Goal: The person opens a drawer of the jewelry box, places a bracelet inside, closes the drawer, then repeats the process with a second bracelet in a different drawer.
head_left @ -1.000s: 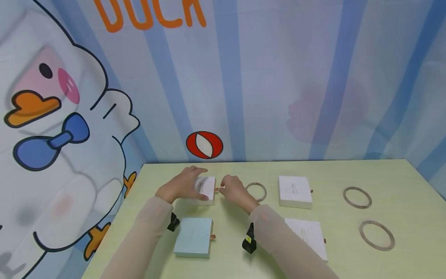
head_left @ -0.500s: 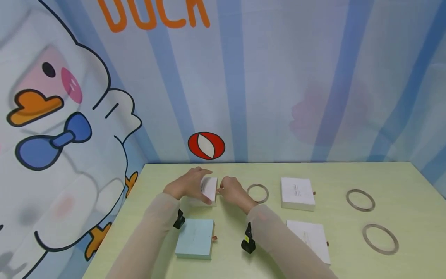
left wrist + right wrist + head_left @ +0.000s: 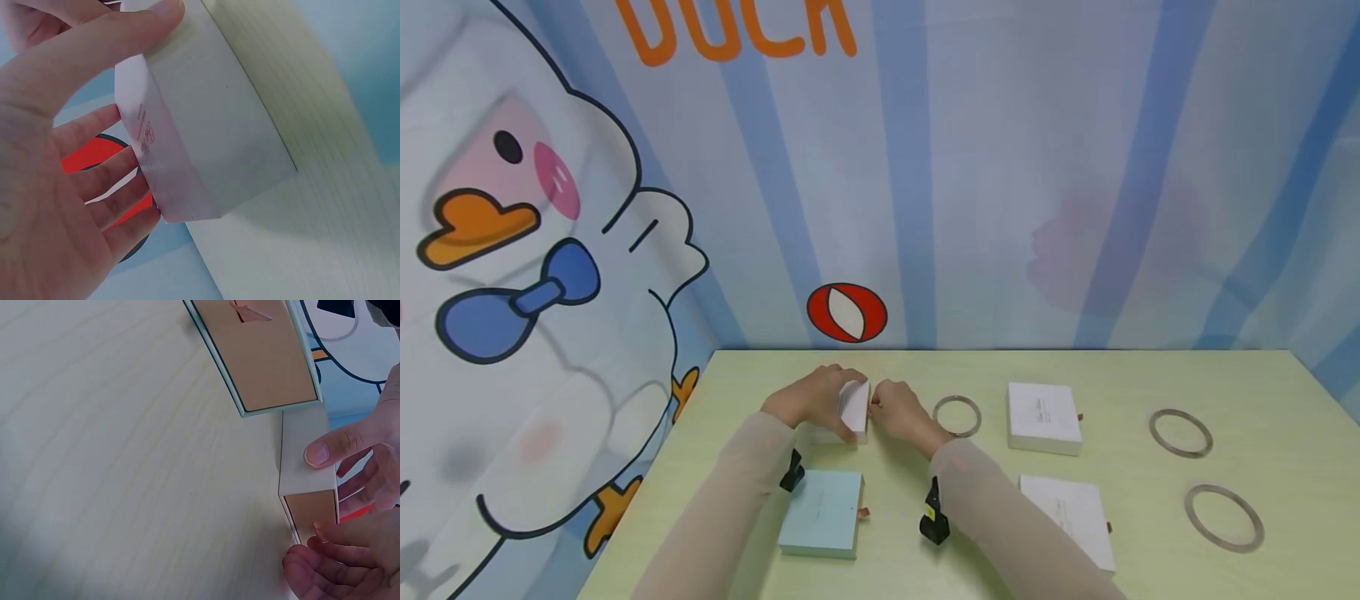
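Observation:
In the head view, my left hand grips a white drawer-style box at the table's back left. Its thumb presses the near side, and the other fingers reach over to the far side; printed script shows on the box top in the left wrist view. My right hand is at the box's right end. There, in the right wrist view, thumb and finger pinch a small ribbon tab on the brown drawer front. The drawer looks flush with the sleeve, though fingers hide part of it.
A light blue box with a ribbon tab lies nearer the front. Right of my hands are a ring, white boxes at back and front, and two rings farther right. A printed curtain stands behind the table.
My left hand has shifted right and covers more of the white box. The right hand's fingers have closed in on the ribbon tab. The head view has shifted slightly.

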Demonstrator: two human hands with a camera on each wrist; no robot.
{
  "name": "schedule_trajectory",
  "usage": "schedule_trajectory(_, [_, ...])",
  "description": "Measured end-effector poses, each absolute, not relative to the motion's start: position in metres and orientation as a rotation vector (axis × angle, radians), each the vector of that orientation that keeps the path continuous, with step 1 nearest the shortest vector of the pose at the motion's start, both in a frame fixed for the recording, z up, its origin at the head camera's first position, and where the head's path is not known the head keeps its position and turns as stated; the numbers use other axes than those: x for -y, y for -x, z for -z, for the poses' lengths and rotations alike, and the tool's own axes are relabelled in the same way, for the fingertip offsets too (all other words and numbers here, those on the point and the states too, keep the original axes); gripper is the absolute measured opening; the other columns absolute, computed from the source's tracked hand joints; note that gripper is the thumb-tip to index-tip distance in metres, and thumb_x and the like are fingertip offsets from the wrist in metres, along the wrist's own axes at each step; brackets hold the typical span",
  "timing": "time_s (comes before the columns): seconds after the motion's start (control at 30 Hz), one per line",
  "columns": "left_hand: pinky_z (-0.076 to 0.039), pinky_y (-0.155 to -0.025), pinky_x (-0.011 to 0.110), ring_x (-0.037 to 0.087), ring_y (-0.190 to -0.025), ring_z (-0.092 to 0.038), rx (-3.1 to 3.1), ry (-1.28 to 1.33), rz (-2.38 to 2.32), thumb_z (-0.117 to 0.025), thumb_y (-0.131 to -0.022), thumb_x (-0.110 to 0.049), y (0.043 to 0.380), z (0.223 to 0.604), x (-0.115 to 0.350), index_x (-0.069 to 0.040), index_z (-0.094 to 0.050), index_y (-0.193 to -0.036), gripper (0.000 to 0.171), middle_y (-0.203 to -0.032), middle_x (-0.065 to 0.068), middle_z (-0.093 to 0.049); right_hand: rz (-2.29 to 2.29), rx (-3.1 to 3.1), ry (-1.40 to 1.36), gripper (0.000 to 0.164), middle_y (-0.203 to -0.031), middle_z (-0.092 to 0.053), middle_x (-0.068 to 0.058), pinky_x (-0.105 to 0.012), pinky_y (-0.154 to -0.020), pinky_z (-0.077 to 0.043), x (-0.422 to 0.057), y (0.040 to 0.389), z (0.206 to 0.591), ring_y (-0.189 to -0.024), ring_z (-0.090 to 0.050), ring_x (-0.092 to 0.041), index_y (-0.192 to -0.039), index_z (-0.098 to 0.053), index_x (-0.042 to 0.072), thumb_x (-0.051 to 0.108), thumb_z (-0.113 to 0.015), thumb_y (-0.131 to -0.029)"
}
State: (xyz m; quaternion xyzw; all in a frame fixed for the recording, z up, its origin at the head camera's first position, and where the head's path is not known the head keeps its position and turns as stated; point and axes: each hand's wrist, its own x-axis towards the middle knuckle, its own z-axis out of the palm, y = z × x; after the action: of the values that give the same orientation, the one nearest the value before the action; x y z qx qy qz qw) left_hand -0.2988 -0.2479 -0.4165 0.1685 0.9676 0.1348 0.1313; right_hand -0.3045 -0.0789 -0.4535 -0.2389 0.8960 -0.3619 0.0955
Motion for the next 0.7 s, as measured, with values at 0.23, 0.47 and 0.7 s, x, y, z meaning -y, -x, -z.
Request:
schedule_trajectory(0.23, [-0.045,-0.098,0.043,0.022,-0.111,-0.05,-2.797,-0.458,-0.395,-0.098,-0.061,-0.027,0.3011,0.4146,0.2457,-0.015,-0.057,-0.139,0.088,-0.126,0.005,-0.057,1.076,-2.685,0.688,0.032,-0.05,-0.04,0.003,-0.022,-0.044,-0.03,0.0793,0.3073,0.457,-0.045,-0.036,-0.01,-0.065,-0.066,-0.001,0.0,-0.06,-0.096])
schedule_trajectory(0.47, [-0.045,-0.099,0.043,0.023,-0.111,-0.05,-2.794,-0.414,-0.415,-0.099,-0.06,-0.027,0.3017,0.4147,0.2454,-0.016,-0.057,-0.139,0.091,-0.127,0.005,-0.057,1.115,-2.686,0.683,0.036,-0.049,-0.039,0.003,-0.022,-0.044,-0.03,0.08,0.3078,0.4593,-0.046,-0.037,-0.011,-0.058,-0.059,0.003,-0.002,-0.061,-0.094])
schedule_trajectory(0.7, [-0.045,-0.099,0.042,0.023,-0.11,-0.05,-2.8,-0.404,-0.434,-0.099,-0.059,-0.025,0.3004,0.415,0.2458,-0.016,-0.057,-0.139,0.091,-0.125,0.006,-0.057,1.149,-2.691,0.678,0.035,-0.051,-0.039,0.002,-0.022,-0.044,-0.03,0.0819,0.3071,0.463,-0.048,-0.038,-0.011,-0.058,-0.053,0.006,-0.006,-0.059,-0.091])
